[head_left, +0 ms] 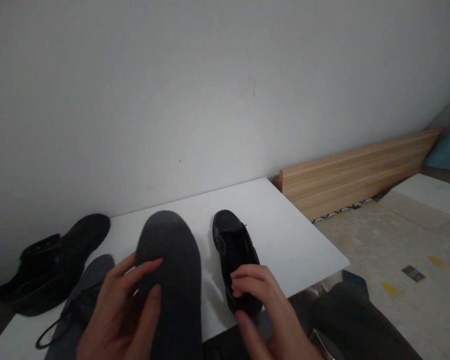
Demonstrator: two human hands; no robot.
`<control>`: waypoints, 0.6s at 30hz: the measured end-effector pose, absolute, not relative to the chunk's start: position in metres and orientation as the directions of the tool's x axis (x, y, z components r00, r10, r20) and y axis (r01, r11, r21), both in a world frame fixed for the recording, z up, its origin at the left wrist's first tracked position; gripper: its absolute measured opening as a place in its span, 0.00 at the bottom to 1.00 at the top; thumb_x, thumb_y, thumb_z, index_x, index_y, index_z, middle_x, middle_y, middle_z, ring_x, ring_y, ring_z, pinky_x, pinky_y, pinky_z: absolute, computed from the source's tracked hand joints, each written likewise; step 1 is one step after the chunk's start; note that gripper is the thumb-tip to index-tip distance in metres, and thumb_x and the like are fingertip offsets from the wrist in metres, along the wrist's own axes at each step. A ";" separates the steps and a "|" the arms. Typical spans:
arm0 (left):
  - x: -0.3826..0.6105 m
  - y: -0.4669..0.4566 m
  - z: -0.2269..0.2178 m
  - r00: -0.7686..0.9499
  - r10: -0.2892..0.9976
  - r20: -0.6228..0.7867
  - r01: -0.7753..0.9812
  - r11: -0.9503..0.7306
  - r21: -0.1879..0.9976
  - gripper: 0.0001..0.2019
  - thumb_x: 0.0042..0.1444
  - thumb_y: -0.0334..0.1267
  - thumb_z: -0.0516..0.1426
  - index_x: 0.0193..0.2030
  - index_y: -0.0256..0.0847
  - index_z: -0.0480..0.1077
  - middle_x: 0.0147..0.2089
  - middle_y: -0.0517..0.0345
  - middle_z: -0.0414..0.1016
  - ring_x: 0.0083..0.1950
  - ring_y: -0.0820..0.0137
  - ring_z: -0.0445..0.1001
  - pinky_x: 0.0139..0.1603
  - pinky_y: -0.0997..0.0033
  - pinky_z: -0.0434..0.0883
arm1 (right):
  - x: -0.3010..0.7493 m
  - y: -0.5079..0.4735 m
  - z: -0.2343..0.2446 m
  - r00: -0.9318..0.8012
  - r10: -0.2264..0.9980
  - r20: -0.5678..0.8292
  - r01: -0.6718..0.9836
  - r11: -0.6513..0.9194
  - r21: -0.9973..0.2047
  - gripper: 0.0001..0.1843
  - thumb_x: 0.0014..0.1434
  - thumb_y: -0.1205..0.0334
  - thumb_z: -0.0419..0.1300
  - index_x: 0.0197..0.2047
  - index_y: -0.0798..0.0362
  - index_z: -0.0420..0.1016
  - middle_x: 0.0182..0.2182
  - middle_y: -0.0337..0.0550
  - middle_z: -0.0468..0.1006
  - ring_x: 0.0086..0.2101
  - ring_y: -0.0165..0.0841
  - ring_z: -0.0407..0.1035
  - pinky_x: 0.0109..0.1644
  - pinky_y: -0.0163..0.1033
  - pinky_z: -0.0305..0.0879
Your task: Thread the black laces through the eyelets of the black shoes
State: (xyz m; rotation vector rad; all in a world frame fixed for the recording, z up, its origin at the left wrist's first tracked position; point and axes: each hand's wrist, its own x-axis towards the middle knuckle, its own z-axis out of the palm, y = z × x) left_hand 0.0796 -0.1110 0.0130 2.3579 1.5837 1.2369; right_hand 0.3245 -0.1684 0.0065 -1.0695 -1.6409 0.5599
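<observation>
My left hand (120,310) grips a dark grey insole (172,260) by its left edge, fingertips and thumb lying on its face. The insole is tilted up, its rounded end towards the wall. To its right, a small black shoe (228,235) rests on the white table, toe away from me. My right hand (266,305) is at the heel of that shoe, fingers curled over the opening and thumb at the back. A second black shoe (48,270) lies at the far left. Beside it is another grey insole (101,265) with a black shoelace (73,310) across it, partly hidden by my left hand.
The white table (281,230) stands against a pale wall (195,100). On the right is a bed with a patterned sheet (405,260) and a wooden board (345,170) along the wall. My dark-clothed leg (352,320) is below the table's front edge.
</observation>
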 end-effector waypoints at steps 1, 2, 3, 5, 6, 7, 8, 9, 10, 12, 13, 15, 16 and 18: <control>0.095 -0.116 0.018 0.161 0.784 0.600 0.724 -0.507 0.469 0.18 0.64 0.36 0.53 0.61 0.48 0.66 0.62 0.49 0.67 0.59 0.56 0.73 0.45 0.63 0.80 | 0.322 -0.169 0.003 -0.090 0.853 0.515 0.354 0.510 -0.784 0.30 0.57 0.73 0.61 0.60 0.43 0.62 0.55 0.50 0.71 0.54 0.41 0.70 0.54 0.43 0.71; 0.108 -0.120 0.022 0.178 0.776 0.605 0.690 -0.537 0.485 0.19 0.64 0.35 0.53 0.61 0.49 0.67 0.61 0.48 0.68 0.57 0.57 0.74 0.44 0.66 0.81 | 0.320 -0.169 0.000 -0.127 0.851 0.509 0.338 0.520 -0.785 0.34 0.56 0.71 0.64 0.63 0.43 0.59 0.58 0.52 0.68 0.57 0.44 0.68 0.55 0.44 0.71; 0.119 -0.123 0.026 0.212 0.771 0.600 0.661 -0.565 0.493 0.19 0.63 0.35 0.54 0.61 0.49 0.68 0.60 0.48 0.69 0.56 0.58 0.75 0.43 0.67 0.81 | 0.318 -0.168 -0.004 -0.155 0.851 0.503 0.324 0.524 -0.788 0.38 0.54 0.69 0.66 0.65 0.43 0.56 0.61 0.53 0.65 0.59 0.46 0.66 0.56 0.45 0.71; 0.135 -0.128 0.033 0.299 0.764 0.571 0.602 -0.616 0.508 0.20 0.63 0.35 0.54 0.61 0.49 0.68 0.60 0.47 0.70 0.56 0.58 0.76 0.43 0.68 0.82 | 0.315 -0.168 -0.011 -0.166 0.859 0.485 0.316 0.512 -0.798 0.43 0.53 0.67 0.68 0.67 0.42 0.53 0.64 0.54 0.61 0.62 0.47 0.62 0.58 0.47 0.70; 0.140 -0.130 0.035 0.339 0.758 0.557 0.574 -0.636 0.516 0.20 0.63 0.35 0.54 0.62 0.49 0.67 0.61 0.46 0.69 0.56 0.58 0.76 0.43 0.68 0.82 | 0.313 -0.169 -0.013 -0.140 0.865 0.481 0.324 0.499 -0.804 0.44 0.53 0.67 0.68 0.67 0.42 0.53 0.64 0.53 0.60 0.63 0.48 0.61 0.59 0.47 0.69; 0.142 -0.131 0.037 0.373 0.751 0.545 0.548 -0.652 0.524 0.21 0.64 0.36 0.54 0.63 0.49 0.66 0.62 0.46 0.69 0.56 0.58 0.76 0.43 0.69 0.82 | 0.312 -0.170 -0.015 -0.099 0.873 0.478 0.341 0.481 -0.808 0.44 0.52 0.68 0.68 0.67 0.41 0.54 0.65 0.53 0.59 0.63 0.48 0.60 0.59 0.48 0.68; 0.144 -0.131 0.038 0.401 0.743 0.536 0.524 -0.665 0.531 0.21 0.64 0.36 0.54 0.63 0.49 0.66 0.62 0.46 0.68 0.56 0.59 0.76 0.43 0.69 0.82 | 0.311 -0.170 -0.015 -0.046 0.879 0.474 0.365 0.456 -0.812 0.43 0.50 0.69 0.68 0.66 0.42 0.55 0.65 0.53 0.57 0.64 0.50 0.59 0.60 0.49 0.68; 0.145 -0.132 0.038 0.429 0.733 0.528 0.504 -0.679 0.534 0.21 0.64 0.36 0.54 0.64 0.49 0.65 0.63 0.46 0.67 0.56 0.59 0.76 0.44 0.70 0.82 | 0.311 -0.171 -0.015 0.007 0.882 0.472 0.392 0.431 -0.813 0.43 0.49 0.70 0.67 0.65 0.42 0.57 0.65 0.53 0.56 0.63 0.51 0.58 0.59 0.50 0.68; 0.145 -0.132 0.038 0.462 0.719 0.519 0.485 -0.695 0.530 0.20 0.65 0.37 0.54 0.63 0.50 0.65 0.63 0.47 0.67 0.55 0.60 0.76 0.44 0.70 0.82 | 0.311 -0.172 -0.014 0.050 0.882 0.468 0.420 0.406 -0.811 0.42 0.48 0.72 0.66 0.64 0.43 0.58 0.65 0.53 0.56 0.63 0.51 0.58 0.59 0.51 0.68; 0.147 -0.132 0.037 0.526 0.688 0.500 0.454 -0.724 0.520 0.17 0.65 0.37 0.54 0.60 0.51 0.68 0.62 0.48 0.69 0.53 0.63 0.77 0.44 0.71 0.82 | 0.314 -0.173 -0.010 0.054 0.882 0.469 0.461 0.394 -0.795 0.41 0.47 0.76 0.61 0.63 0.44 0.59 0.65 0.54 0.56 0.62 0.51 0.59 0.58 0.50 0.69; 0.148 -0.132 0.036 0.542 0.682 0.492 0.441 -0.728 0.524 0.15 0.65 0.37 0.54 0.58 0.51 0.69 0.61 0.49 0.69 0.52 0.63 0.78 0.44 0.71 0.82 | 0.317 -0.174 -0.008 0.032 0.884 0.467 0.469 0.399 -0.788 0.41 0.46 0.78 0.59 0.63 0.44 0.59 0.65 0.54 0.56 0.62 0.49 0.60 0.58 0.50 0.69; 0.150 -0.133 0.032 0.514 0.704 0.491 0.417 -0.705 0.574 0.13 0.66 0.38 0.53 0.55 0.50 0.69 0.59 0.49 0.71 0.51 0.62 0.78 0.43 0.67 0.83 | 0.324 -0.175 -0.004 -0.023 0.891 0.454 0.461 0.412 -0.786 0.42 0.44 0.81 0.54 0.62 0.45 0.58 0.64 0.53 0.57 0.61 0.46 0.62 0.59 0.48 0.68; 0.151 -0.134 0.030 0.466 0.734 0.493 0.396 -0.672 0.625 0.13 0.66 0.40 0.53 0.56 0.50 0.68 0.58 0.48 0.71 0.50 0.61 0.78 0.42 0.65 0.83 | 0.328 -0.175 -0.002 -0.048 0.894 0.445 0.451 0.417 -0.789 0.42 0.43 0.81 0.52 0.61 0.46 0.59 0.64 0.52 0.59 0.61 0.45 0.63 0.59 0.47 0.68; 0.154 -0.135 0.027 0.346 0.813 0.467 0.317 -0.570 0.758 0.17 0.65 0.45 0.55 0.59 0.51 0.63 0.56 0.47 0.72 0.50 0.59 0.78 0.40 0.61 0.83 | 0.333 -0.176 0.003 -0.103 0.895 0.435 0.437 0.433 -0.788 0.38 0.43 0.81 0.52 0.58 0.47 0.62 0.61 0.51 0.63 0.59 0.42 0.65 0.58 0.44 0.69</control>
